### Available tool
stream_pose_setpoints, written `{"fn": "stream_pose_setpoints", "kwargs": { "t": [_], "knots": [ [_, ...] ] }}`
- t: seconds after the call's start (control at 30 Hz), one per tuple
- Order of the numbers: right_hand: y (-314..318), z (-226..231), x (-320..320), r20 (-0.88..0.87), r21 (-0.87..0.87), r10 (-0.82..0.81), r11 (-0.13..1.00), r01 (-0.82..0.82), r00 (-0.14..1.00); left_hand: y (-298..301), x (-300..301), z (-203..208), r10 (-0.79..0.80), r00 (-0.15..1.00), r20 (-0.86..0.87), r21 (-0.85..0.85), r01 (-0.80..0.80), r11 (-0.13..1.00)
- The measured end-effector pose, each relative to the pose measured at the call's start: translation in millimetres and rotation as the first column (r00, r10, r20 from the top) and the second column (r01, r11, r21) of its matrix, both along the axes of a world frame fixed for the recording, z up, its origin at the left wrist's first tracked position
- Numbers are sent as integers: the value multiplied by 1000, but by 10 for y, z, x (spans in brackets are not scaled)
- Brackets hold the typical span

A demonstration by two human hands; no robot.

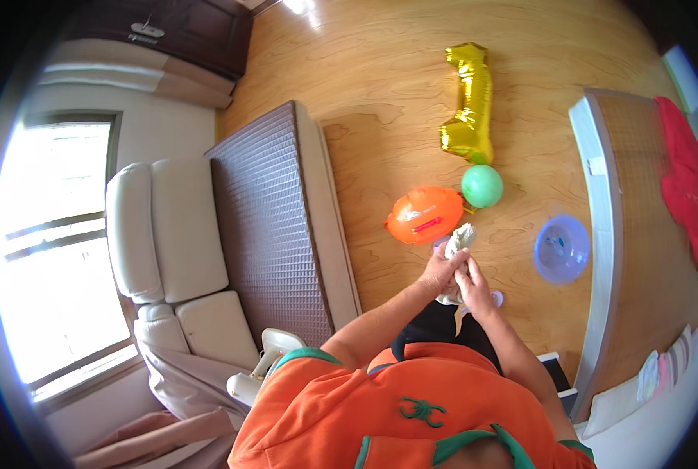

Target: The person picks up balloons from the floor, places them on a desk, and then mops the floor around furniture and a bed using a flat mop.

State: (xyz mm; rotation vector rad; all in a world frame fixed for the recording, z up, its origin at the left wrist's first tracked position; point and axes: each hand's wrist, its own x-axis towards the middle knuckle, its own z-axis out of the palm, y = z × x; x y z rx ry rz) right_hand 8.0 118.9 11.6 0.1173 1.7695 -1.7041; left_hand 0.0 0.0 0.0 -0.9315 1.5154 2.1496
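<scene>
Hands — left hand (441, 271), right hand (474, 289) — fingers clamped on pale cloth (460, 241), long axis pointing away.

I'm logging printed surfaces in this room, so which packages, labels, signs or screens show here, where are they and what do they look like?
Orange inflatable oval float: on the wood floor ahead of the hands, pale print and a red strip on top.
Small white label: on the pale edge of the right-hand mattress, rectangular.
No screens or signs visible.
</scene>
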Motion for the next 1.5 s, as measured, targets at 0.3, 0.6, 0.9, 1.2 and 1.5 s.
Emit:
{"fn": "stream_pose_setpoints", "kwargs": {
  "t": [0.3,0.6,0.9,1.2,1.5],
  "knots": [
    [-180,-670,-130,76,-12,122,993,-121,990,-1094,329,-533,81,978,190,-535,34,844],
    [1152,-2435,-739,524,446,-295,894,39,799,-1464,625,-1500,-262,580,771,-548,815,191],
    [832,-4522,-1398,468,520,-73,828,-208,881,-858,-154,-3127,-391,446,805,-380,894,238],
    [-77,-5609,-1731,632,441,-484,867,233,605,-752,-502,-4356,-306,413,858,-429,903,16],
    [-17,-5254,-1901,540,450,-641,768,456,545,-1164,-293,-4039,-292,423,858,-435,900,25]
  ]
}}
